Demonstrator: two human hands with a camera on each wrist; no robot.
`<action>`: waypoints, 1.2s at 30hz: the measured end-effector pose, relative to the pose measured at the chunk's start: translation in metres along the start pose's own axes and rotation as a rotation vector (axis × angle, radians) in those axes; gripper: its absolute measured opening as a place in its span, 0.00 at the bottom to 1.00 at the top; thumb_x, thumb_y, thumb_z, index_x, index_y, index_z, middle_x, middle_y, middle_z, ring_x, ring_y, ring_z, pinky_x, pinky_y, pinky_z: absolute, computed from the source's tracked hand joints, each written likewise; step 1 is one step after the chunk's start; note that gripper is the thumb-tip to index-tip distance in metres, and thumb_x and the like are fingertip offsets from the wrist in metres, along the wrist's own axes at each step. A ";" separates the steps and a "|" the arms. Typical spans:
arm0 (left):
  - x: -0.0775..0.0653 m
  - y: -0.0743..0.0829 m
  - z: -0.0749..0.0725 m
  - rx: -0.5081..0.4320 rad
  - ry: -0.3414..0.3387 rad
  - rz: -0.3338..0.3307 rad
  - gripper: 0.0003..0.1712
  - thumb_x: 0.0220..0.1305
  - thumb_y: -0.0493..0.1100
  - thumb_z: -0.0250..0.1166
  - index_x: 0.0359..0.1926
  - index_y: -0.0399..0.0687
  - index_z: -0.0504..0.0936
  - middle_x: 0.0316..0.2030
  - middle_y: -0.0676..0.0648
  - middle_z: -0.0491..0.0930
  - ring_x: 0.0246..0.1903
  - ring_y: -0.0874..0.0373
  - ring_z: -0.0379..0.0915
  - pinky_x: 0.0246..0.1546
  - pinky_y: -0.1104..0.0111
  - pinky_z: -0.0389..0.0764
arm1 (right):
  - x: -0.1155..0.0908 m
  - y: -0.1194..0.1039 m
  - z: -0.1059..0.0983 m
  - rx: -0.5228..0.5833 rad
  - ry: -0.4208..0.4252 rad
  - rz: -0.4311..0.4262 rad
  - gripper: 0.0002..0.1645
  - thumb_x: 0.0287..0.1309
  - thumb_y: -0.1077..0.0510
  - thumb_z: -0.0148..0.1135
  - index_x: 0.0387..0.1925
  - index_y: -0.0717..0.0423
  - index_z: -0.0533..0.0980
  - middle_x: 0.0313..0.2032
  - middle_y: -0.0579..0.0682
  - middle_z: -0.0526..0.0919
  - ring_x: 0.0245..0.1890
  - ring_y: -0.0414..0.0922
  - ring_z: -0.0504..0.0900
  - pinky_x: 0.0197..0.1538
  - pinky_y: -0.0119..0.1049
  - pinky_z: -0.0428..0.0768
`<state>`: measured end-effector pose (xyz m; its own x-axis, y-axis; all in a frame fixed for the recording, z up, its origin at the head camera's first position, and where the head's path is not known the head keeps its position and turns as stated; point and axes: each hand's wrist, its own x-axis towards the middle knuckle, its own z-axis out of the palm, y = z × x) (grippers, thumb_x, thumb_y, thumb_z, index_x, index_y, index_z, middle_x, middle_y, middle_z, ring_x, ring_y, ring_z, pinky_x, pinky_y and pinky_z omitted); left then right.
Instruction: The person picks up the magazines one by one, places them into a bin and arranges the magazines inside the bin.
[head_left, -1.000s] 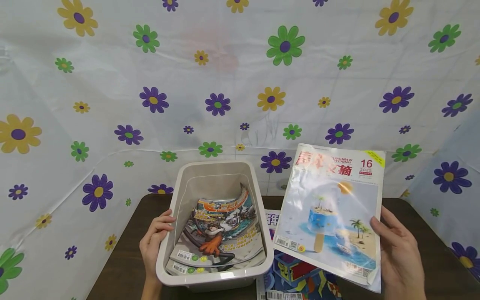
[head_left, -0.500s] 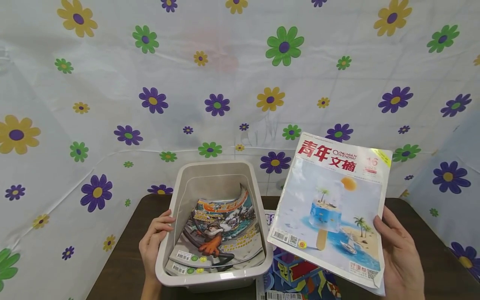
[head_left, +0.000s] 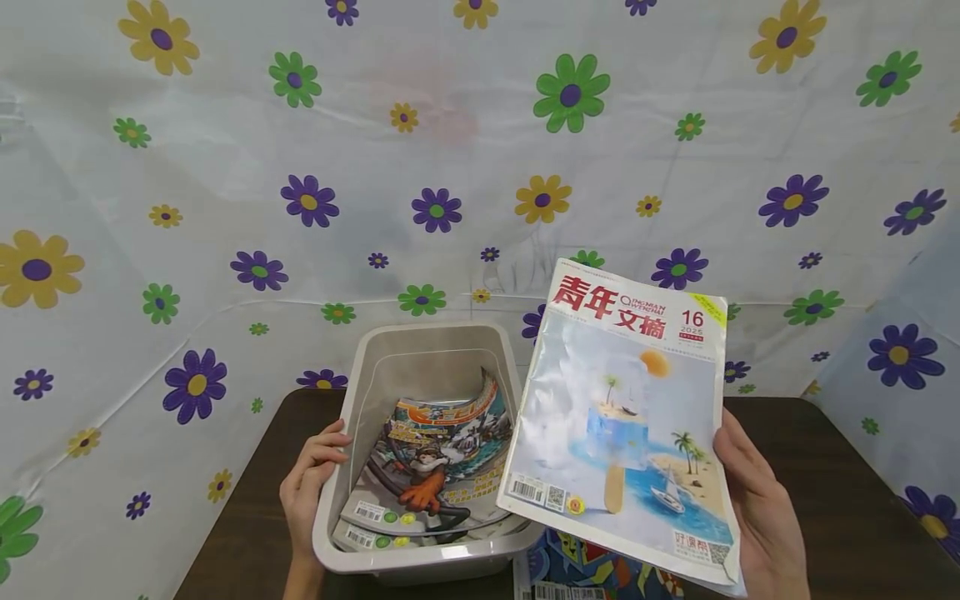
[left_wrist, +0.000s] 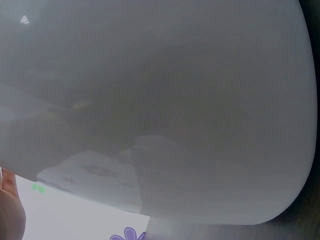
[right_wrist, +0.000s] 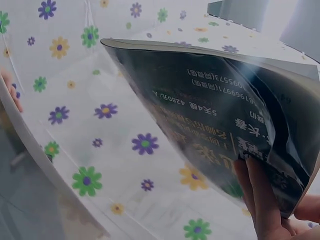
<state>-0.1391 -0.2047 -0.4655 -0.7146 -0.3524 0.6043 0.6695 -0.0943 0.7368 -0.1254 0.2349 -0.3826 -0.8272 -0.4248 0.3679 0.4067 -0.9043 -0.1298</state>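
Note:
In the head view my right hand point(head_left: 761, 500) pinches the right edge of a magazine point(head_left: 622, 417), its pale cover showing a popsicle beach scene. The magazine is raised and tilted, its lower left corner overlapping the bin's right rim. From the right wrist view, fingers point(right_wrist: 262, 195) press its dark back cover. A beige plastic bin point(head_left: 427, 354) holds several comic magazines point(head_left: 435, 467), curved against its far wall. My left hand point(head_left: 311, 479) rests against the bin's left side, fingertips at the rim. The bin's smooth wall point(left_wrist: 200, 100) fills most of the left wrist view.
A blue, colourful magazine point(head_left: 592, 575) lies on the dark brown table point(head_left: 847, 517), partly hidden under the held one and beside the bin. Behind the table hangs a white flower-patterned sheet point(head_left: 465, 150).
My right hand has first lifted the magazine slightly, then moved it left, so it now overlaps the bin's right rim. The left hand and bin have stayed in place.

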 end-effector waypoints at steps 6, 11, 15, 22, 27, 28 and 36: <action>0.000 -0.001 -0.001 -0.009 -0.001 0.004 0.18 0.66 0.21 0.39 0.28 0.23 0.76 0.42 0.50 0.86 0.62 0.54 0.75 0.65 0.69 0.70 | 0.006 0.013 -0.002 0.026 -0.038 0.030 0.36 0.83 0.52 0.16 0.78 0.54 0.63 0.73 0.61 0.66 0.74 0.60 0.63 0.77 0.55 0.55; -0.001 -0.001 0.000 0.003 -0.002 0.008 0.18 0.67 0.22 0.40 0.28 0.23 0.76 0.42 0.50 0.86 0.62 0.54 0.75 0.65 0.69 0.70 | 0.014 0.025 -0.005 0.005 -0.071 0.021 0.35 0.83 0.54 0.16 0.78 0.55 0.61 0.73 0.63 0.65 0.74 0.61 0.63 0.76 0.56 0.56; -0.002 0.001 0.002 0.014 0.002 0.010 0.17 0.67 0.22 0.40 0.29 0.23 0.76 0.41 0.50 0.86 0.62 0.54 0.75 0.64 0.69 0.71 | 0.021 0.036 -0.010 -0.045 -0.091 0.003 0.36 0.82 0.56 0.15 0.78 0.56 0.61 0.72 0.64 0.66 0.74 0.61 0.65 0.74 0.57 0.59; -0.002 0.002 0.004 0.011 0.004 0.013 0.18 0.69 0.23 0.41 0.29 0.23 0.76 0.41 0.49 0.86 0.62 0.53 0.75 0.63 0.69 0.71 | 0.032 0.055 -0.021 -0.073 -0.141 -0.006 0.35 0.82 0.58 0.15 0.79 0.58 0.59 0.73 0.63 0.66 0.74 0.59 0.64 0.75 0.54 0.60; -0.001 0.001 0.003 0.019 0.001 0.014 0.19 0.69 0.23 0.40 0.28 0.25 0.76 0.42 0.50 0.86 0.62 0.54 0.74 0.63 0.70 0.71 | 0.040 0.070 -0.031 -0.225 -0.089 -0.024 0.32 0.83 0.61 0.20 0.80 0.57 0.58 0.72 0.59 0.69 0.73 0.54 0.68 0.73 0.46 0.66; -0.001 0.001 0.003 0.017 0.004 0.013 0.19 0.69 0.23 0.40 0.28 0.25 0.76 0.42 0.51 0.86 0.62 0.54 0.74 0.63 0.70 0.71 | 0.042 0.074 -0.032 -0.335 -0.034 -0.025 0.31 0.84 0.61 0.23 0.81 0.57 0.54 0.71 0.57 0.69 0.72 0.52 0.70 0.72 0.45 0.68; 0.000 0.001 0.001 -0.001 0.005 0.018 0.18 0.68 0.22 0.40 0.28 0.23 0.76 0.42 0.50 0.86 0.62 0.54 0.75 0.64 0.69 0.71 | 0.052 0.098 -0.021 -1.497 0.402 -0.025 0.35 0.79 0.55 0.51 0.79 0.63 0.55 0.75 0.61 0.65 0.71 0.55 0.71 0.65 0.50 0.75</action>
<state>-0.1387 -0.2040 -0.4651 -0.7016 -0.3583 0.6159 0.6824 -0.0891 0.7255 -0.1368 0.1237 -0.3957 -0.9734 -0.1709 0.1526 -0.1511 -0.0217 -0.9883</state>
